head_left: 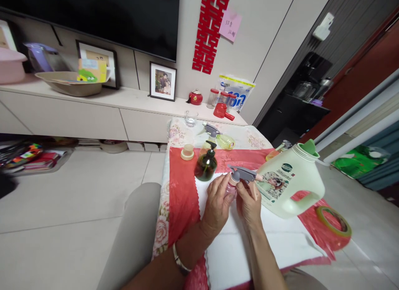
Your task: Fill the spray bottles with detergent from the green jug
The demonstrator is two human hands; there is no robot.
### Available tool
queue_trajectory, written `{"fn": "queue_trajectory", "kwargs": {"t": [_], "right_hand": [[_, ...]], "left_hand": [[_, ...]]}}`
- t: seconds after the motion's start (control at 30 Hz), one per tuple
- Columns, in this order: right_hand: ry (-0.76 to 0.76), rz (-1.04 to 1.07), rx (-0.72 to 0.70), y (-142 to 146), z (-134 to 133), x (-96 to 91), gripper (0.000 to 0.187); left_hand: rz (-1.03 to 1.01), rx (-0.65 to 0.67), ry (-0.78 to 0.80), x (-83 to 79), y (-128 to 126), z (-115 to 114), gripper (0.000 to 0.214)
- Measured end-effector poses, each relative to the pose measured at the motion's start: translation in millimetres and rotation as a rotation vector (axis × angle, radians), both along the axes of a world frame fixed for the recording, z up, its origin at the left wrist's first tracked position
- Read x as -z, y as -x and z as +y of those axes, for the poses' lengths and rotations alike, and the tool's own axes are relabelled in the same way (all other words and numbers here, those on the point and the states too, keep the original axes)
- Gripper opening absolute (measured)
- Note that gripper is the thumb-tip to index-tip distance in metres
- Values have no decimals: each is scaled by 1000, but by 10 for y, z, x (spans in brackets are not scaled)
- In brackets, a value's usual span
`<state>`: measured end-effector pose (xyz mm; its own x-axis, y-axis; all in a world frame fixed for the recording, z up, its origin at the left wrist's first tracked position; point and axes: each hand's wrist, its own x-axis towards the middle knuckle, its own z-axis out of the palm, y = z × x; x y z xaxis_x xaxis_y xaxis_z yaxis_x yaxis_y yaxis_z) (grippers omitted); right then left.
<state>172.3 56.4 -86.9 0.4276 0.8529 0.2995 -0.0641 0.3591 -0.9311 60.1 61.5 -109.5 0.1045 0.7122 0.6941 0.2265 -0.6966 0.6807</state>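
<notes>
My left hand (pixel 216 205) is wrapped round a small pink spray bottle (pixel 231 189) over the white cloth. At the bottle's neck, my right hand (pixel 249 202) grips the grey trigger sprayer head (pixel 245 173), which sits on the bottle top. My fingers hide much of the bottle, and I cannot tell how tightly the head is seated. Just beyond my left hand stands a dark green pump bottle (pixel 206 164). A large pale green detergent jug (pixel 288 180), its mouth uncapped, stands close to my right hand.
On the table are a pale cap (pixel 187 152), another trigger spray bottle (pixel 212 132), a glass cup (pixel 191 118) and a roll of tape (pixel 333 220). A white cloth (pixel 230 248) lies over red plastic sheeting (pixel 182 198). Behind runs a low cabinet (pixel 137 101) with framed photos and jars.
</notes>
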Motion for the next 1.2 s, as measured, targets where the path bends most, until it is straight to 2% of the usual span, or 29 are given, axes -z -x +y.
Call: {"fn": "queue_trajectory", "kwargs": {"t": [0.23, 0.47, 0.67, 1.0, 1.2], "right_hand": [[19, -27, -100, -153, 37, -30, 41], [29, -82, -107, -176, 27, -28, 31], [7, -124, -148, -160, 38, -69, 39], [-4, -174, -197, -302, 56, 101, 32], [-13, -190, -234, -299, 81, 4, 37]], "left_hand": [[1, 26, 41, 23, -9, 9, 50], [9, 40, 43, -1, 7, 6, 51], [-6, 35, 7, -13, 0, 8, 50], [16, 26, -5, -1, 2, 1, 50], [7, 29, 18, -25, 4, -12, 51]]}}
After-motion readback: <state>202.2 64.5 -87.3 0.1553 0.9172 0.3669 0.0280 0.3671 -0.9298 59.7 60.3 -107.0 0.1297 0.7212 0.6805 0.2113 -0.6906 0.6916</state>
